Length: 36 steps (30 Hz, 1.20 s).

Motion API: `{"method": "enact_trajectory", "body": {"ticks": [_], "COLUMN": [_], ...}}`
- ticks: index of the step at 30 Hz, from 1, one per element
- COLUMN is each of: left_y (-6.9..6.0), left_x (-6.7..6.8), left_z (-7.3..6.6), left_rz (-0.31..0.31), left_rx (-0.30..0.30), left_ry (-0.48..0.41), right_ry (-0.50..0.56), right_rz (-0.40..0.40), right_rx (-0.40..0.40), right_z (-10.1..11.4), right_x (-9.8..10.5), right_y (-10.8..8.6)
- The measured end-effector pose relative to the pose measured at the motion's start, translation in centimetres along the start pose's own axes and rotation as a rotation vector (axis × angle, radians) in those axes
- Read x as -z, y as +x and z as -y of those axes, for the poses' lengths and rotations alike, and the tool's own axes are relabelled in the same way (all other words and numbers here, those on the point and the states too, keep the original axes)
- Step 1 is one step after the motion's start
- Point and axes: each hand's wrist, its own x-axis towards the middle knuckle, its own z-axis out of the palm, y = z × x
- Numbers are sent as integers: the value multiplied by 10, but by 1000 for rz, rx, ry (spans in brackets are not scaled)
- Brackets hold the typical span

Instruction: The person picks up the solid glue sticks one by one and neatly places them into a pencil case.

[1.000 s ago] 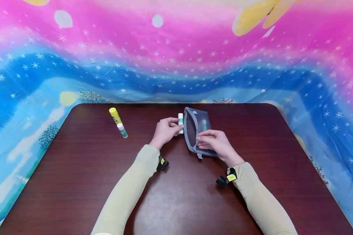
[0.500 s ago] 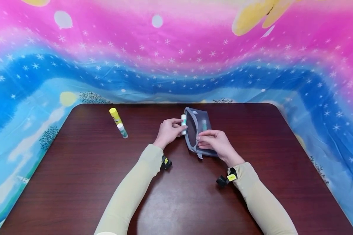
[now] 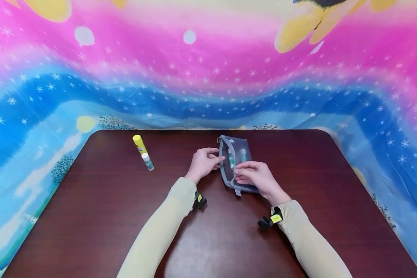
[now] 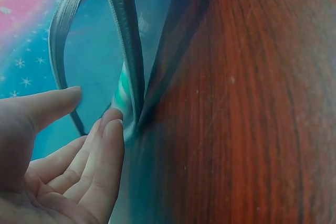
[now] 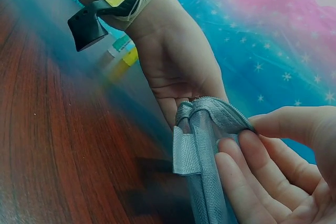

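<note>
A grey see-through zip pouch (image 3: 224, 170) lies on the table with its zipped mouth apart and facing left. My right hand (image 3: 258, 177) pinches the near-side edge of that mouth between thumb and fingers, as the right wrist view shows. At the opening is my left hand (image 3: 202, 163), its thumb and fingers spread apart with nothing between them. Inside the pouch, one white-and-green glue stick (image 3: 231, 159) lies just behind the opening. A second small glue stick (image 3: 243, 155) shows through the mesh further right. The left wrist view catches part of a green-striped glue stick (image 4: 122, 90) past the fingertips.
On the left of the dark wooden table (image 3: 90, 216) are a yellow glue stick (image 3: 139, 143) and a white-capped green glue stick (image 3: 148, 162), close together. A colourful printed cloth (image 3: 208, 77) hangs behind and beside the table. Each wrist wears a black camera.
The white-and-green glue stick, earlier pinched in my left hand outside the pouch, is now inside it and let go. My left hand moved slightly right. The right hand keeps its pinch; the head view tilted slightly.
</note>
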Motion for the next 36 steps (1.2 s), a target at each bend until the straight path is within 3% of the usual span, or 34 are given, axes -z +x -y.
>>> {"method": "enact_trajectory", "body": {"ticks": [21, 28, 36], "left_y": [-11, -13, -18], "left_x": [12, 22, 33], "left_z": [-6, -8, -9], "left_rz": [-57, -115, -121], "left_rx": [-71, -90, -102], "left_ry": [52, 80, 59], "right_ry": [6, 10, 31], "right_rz": [-7, 2, 2], "right_rx": [10, 24, 23], "right_z": [2, 3, 0], "right_x": [-1, -1, 0], "right_y": [-3, -2, -3]}}
